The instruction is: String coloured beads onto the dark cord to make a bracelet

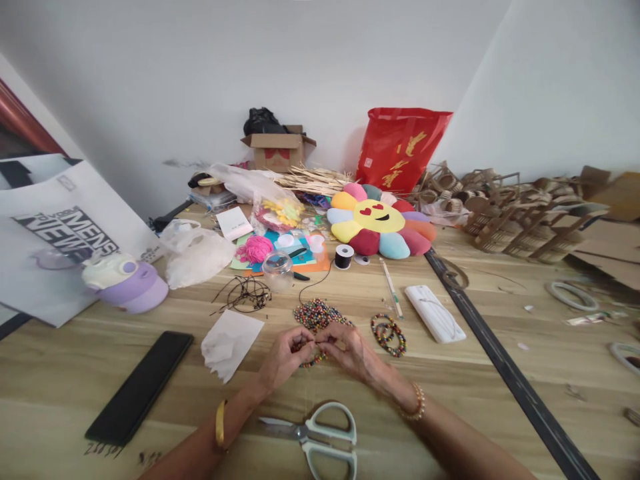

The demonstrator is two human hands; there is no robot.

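My left hand [287, 355] and my right hand [349, 347] meet at the middle of the table, fingertips pinched close together. Between and below them hangs a loop of colourful beads, a beaded bracelet [314, 361], partly hidden by my fingers. The exact spot pinched is too small to make out. Just behind my hands lies a pile of multicoloured beads [320, 313]. To the right rest finished-looking beaded bracelets [389, 335]. White-handled scissors [320, 432] lie below my wrists, blades pointing left. A spool of black cord [344, 257] stands beyond the pile, its loose end trailing toward it.
Left lie a torn white paper [231, 343], a black flat case [140, 388] and tangled black cord [246, 293]. A clear jar [277, 271], pink yarn [259, 249] and a flower cushion [381, 221] are farther back. A white power bank-like block [435, 313] sits right.
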